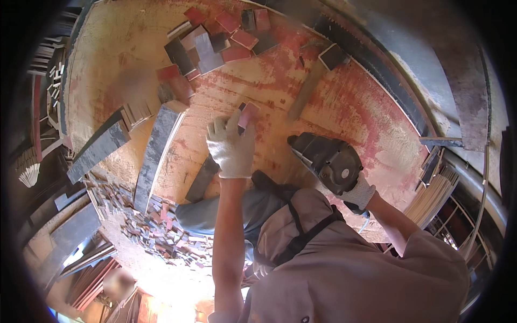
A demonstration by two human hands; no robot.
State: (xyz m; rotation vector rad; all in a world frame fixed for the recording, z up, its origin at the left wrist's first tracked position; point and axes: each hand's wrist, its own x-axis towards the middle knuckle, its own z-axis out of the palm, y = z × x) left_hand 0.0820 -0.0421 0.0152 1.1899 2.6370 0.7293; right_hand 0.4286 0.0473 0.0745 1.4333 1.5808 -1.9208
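White work gloves cover both hands. My left hand [231,148] reaches over the red-stained board, thumb and fingertips closed on a small red wood block [249,116] with a dark edge. On the right, my right hand [361,192] is wrapped round the rear of a black handheld circular saw [331,161]. Its grip is mostly hidden by the saw body. A metal edge shows on the saw's left side, and the tool sits apart from the block. Beyond the left hand lies a loose pile of red and dark wood offcuts [207,54].
Long dark-faced boards [153,151] lie at the left. Many small offcuts [161,229] cover the floor at lower left. A dark block [333,56] rests at the far right of the stained board [366,116]. Stacked thin strips [431,199] stand at the right.
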